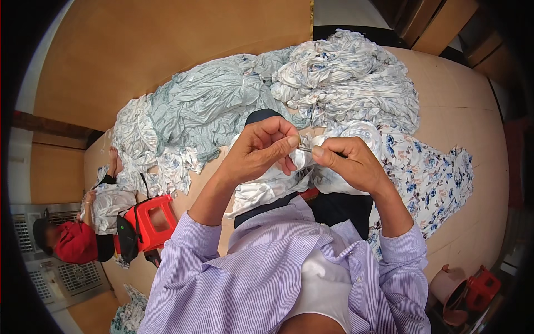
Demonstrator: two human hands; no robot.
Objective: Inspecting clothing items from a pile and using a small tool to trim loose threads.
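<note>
In front of my chest both hands meet at a small thin metal tool, whose exact kind I cannot tell. My right hand is closed around its dark end. My left hand pinches at its tip between thumb and forefinger, the other fingers curled loosely; what it pinches is too small to make out. White fabric with pale blue print lies bunched over my lap, below and behind the hands. Blue-flowered white fabric spreads from my lap onto the floor at the right.
Heaps of grey-green fabric and floral fabric lie ahead along a wooden panel. At the left a person in red handles cloth beside a red plastic stool. A pink bucket and red stool stand lower right.
</note>
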